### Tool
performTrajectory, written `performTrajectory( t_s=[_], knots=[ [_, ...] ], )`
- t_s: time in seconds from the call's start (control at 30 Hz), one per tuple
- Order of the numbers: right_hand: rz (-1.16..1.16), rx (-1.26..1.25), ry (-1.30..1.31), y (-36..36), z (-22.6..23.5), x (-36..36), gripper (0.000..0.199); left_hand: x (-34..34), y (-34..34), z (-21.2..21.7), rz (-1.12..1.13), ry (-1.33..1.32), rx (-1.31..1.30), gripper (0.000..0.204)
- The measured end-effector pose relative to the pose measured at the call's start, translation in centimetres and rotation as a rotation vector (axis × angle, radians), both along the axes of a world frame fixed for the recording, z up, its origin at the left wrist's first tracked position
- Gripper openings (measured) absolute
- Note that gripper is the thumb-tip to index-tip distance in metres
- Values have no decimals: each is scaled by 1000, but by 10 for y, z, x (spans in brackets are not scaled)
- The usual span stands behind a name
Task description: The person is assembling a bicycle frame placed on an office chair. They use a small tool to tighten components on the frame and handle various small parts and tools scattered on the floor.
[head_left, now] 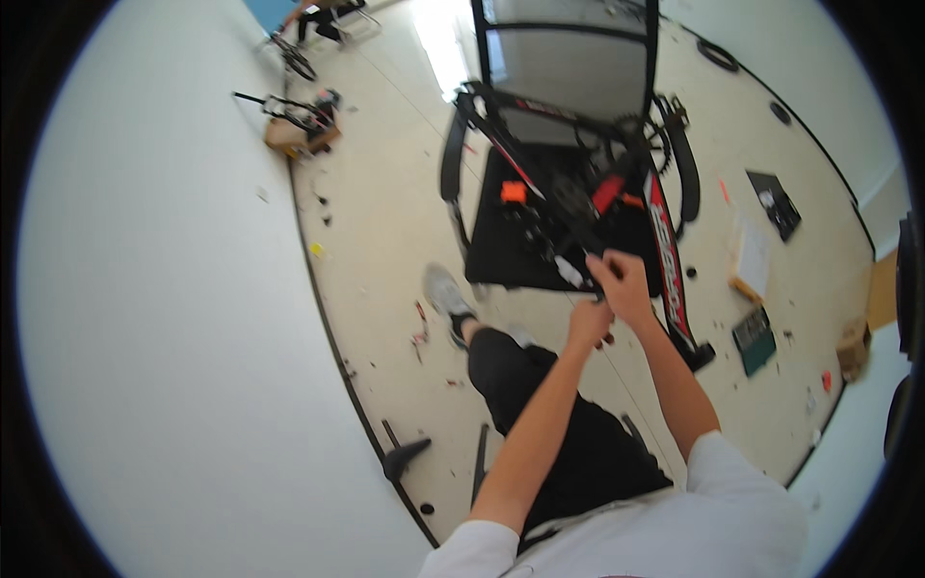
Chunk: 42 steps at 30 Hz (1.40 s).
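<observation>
The right hand [624, 284] is closed in a pinch on a small part at the bike frame [665, 260], fingers curled, knuckles up; what exactly is pinched is too small to tell. The left hand [590, 323] is held just below and beside it, fingers curled in a loose fist and nearly touching the right hand; whether anything is gripped in it cannot be told. Both forearms are stretched out from the lower edge, over a bent knee in black trousers [540, 405]. The bike frame is seen lying over a black mat [501, 241], red, black and white, its long tube running from upper left near the hands down to lower right, the lower end pointing toward the bottom right at the floor [385, 241]. A chainring [647, 135] is seen at the far end of the frame, and a black tyre [453, 154] curves along the mat's left side. An orange piece [513, 192] sits on the mat, well apart from the hands. A grey shoe [445, 294] is planted just left of the mat. To the right, a dark green box [753, 339] and a sheet of paper [752, 258] lie on the floor near the frame's lower end. Small scraps are scattered about the floor. A white wall [164, 318] fills the left side. Far off at the top left, another bike [294, 111] rests on a cardboard box [289, 137].
</observation>
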State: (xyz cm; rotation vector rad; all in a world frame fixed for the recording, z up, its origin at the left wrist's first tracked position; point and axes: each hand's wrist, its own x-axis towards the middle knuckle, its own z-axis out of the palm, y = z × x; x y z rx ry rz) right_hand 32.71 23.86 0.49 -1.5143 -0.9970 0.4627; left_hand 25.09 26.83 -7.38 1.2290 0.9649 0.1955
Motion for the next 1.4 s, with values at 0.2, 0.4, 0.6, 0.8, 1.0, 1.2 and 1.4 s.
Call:
performTrajectory(
  t_s=[0.2, 0.4, 0.6, 0.8, 1.0, 1.2, 1.4],
  knots=[
    [275, -107, -241, 7, 31, -46, 33, 2, 1, -4, 75, -87, -264, 34],
    [588, -91, -633, 10, 82, -81, 31, 33, -3, -20, 124, 25, -521, 35],
    [1377, 527, -666, -20, 267, -165, 23, -10, 7, 12, 175, -26, -423, 43],
    [1515, 677, -544, -46, 285, -148, 19, -14, 4, 25, 207, -58, -479, 45],
    [1511, 636, -459, -48, 269, -138, 17, -15, 3, 17, 165, -61, -472, 45],
    [1149, 820, -405, -53, 219, -135, 21, -28, 12, 1, 166, -44, -439, 39],
    [179, -56, -526, -56, 107, -21, 19, -20, 3, -1, 166, -157, -400, 46]
  ],
)
